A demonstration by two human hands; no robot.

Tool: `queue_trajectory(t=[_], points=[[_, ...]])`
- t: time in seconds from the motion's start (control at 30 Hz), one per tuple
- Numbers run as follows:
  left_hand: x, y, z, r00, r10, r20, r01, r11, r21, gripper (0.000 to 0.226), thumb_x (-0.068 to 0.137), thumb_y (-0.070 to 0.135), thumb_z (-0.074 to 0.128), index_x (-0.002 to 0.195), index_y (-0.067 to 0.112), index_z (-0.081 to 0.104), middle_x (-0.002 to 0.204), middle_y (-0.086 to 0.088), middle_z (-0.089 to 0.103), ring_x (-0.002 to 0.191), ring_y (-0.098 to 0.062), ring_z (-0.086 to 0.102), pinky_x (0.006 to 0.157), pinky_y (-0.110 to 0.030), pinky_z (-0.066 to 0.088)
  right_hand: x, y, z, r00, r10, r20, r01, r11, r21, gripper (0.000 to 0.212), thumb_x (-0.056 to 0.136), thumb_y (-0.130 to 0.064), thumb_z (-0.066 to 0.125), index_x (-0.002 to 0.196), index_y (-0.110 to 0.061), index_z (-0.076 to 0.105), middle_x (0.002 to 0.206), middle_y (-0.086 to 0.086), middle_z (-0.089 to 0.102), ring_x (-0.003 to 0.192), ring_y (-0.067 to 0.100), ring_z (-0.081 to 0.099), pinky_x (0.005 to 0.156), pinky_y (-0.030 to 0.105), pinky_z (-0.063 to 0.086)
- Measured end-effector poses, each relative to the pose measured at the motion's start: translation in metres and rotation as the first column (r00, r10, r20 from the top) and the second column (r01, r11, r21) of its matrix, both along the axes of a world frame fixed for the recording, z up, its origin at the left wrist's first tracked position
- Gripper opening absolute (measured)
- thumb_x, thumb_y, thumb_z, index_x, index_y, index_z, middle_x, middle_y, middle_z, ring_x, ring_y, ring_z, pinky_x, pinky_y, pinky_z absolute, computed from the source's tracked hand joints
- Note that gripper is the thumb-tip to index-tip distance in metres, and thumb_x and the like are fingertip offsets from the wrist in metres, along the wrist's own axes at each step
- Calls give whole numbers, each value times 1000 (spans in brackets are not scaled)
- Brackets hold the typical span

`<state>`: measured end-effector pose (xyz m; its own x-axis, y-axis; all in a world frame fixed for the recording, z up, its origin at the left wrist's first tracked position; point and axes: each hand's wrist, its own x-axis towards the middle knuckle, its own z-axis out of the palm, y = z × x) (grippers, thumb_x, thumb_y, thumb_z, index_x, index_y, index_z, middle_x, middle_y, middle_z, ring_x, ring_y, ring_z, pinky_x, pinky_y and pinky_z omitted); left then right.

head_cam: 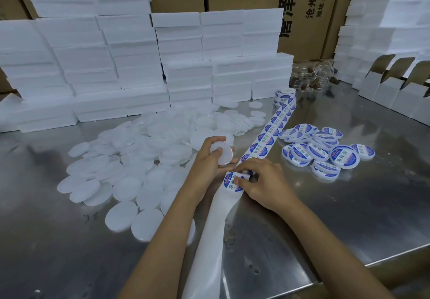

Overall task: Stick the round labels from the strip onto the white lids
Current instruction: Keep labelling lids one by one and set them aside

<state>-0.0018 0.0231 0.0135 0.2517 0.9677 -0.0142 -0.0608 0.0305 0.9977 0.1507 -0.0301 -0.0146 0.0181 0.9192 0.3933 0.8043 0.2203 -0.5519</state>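
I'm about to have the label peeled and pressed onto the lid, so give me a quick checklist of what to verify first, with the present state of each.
1. Blank white lid in hand: ok, the left hand grips it above the strip.
2. Next round label reached: ok, the right hand pinches its edge at the end of the label strip.
3. Label fully off the backing: cannot tell, the fingers cover the edge.
4. Lid face turned toward the label: cannot tell.
5. Supply of blank lids: ok, a large pile lies to the left.
6. Room on the finished labelled lids pile: ok, bare metal table around it.
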Motion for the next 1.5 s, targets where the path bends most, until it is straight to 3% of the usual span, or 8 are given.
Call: queue_trajectory(t=[0.33, 0.57, 0.8, 0.93, 1.07, 1.17, 1.3, 1.5], points=[[-2, -1, -3, 984, -11, -180, 26, 996, 81, 30, 109, 12, 35, 131, 21, 54, 129, -16, 64, 115, -30, 66, 100, -51, 54, -11, -9, 6, 986, -49, 157, 18, 981, 195, 16, 91, -32, 66, 105, -32, 73, 94, -10, 74, 87, 15, 64, 81, 29, 44], [0, -4, -1, 961, 10, -277, 32, 988, 148, 30, 109, 15, 35, 133, 23, 51, 134, -11, 56, 118, -28, 61, 98, -47, 56, -13, -9, 9, 973, 90, -211, -66, 991, 119, 8, 89, -11, 70, 87, -17, 65, 87, -19, 61, 90, 3, 53, 77, 14, 41], [-1, -1, -5, 966, 13, -258, 26, 989, 146, 30, 108, 11, 35, 127, 21, 55, 125, -16, 59, 94, -15, 71, 83, -28, 59, -14, -11, 23, 637, 102, -764, -3, 992, 129, 9, 97, 1, 55, 94, -6, 51, 81, 0, 63, 73, 9, 60, 65, 16, 50], [-1, 1, -4, 996, -38, -84, 37, 999, -18, 34, 106, 3, 33, 122, 19, 58, 130, -23, 58, 88, -28, 74, 80, -44, 63, -7, -8, 25, 394, 60, -917, -10, 998, 61, 21, 91, 0, 65, 97, -13, 50, 86, 1, 74, 75, 12, 69, 66, 20, 53], [-4, 3, -1, 984, 8, 178, 18, 990, -140, 37, 89, 10, 64, 125, 8, 61, 119, -22, 68, 105, -41, 70, 90, -51, 59, -9, 6, 34, 432, 35, -901, -48, 999, 16, 31, 85, 2, 72, 99, -13, 50, 88, 1, 76, 75, 12, 72, 63, 23, 55], [-5, 2, 5, 902, 51, 428, 68, 963, -260, 40, 103, 21, 52, 133, -5, 55, 112, -23, 73, 100, -36, 73, 84, -46, 62, -19, 21, 42, 490, 19, -871, -50, 999, -7, 32, 82, 4, 73, 99, -14, 52, 89, 5, 75, 74, 13, 70, 62, 22, 54], [-7, 3, 7, 870, 37, 491, 123, 950, -288, 60, 110, 43, 27, 139, -4, 51, 129, -25, 65, 112, -34, 67, 91, -43, 59, -38, 31, 37, 565, 42, -824, -65, 998, 6, 32, 82, 4, 72, 98, -16, 52, 94, 12, 72, 80, 18, 69, 70, 28, 56], [-5, 4, 6, 880, 30, 474, 120, 952, -282, 54, 108, 47, 31, 127, 5, 59, 104, -17, 74, 93, -29, 73, 81, -40, 60, -42, 33, 24, 695, 65, -716, -61, 998, 31, 37, 84, -1, 73, 94, -26, 50, 91, 6, 70, 88, 23, 71, 78, 34, 58]])
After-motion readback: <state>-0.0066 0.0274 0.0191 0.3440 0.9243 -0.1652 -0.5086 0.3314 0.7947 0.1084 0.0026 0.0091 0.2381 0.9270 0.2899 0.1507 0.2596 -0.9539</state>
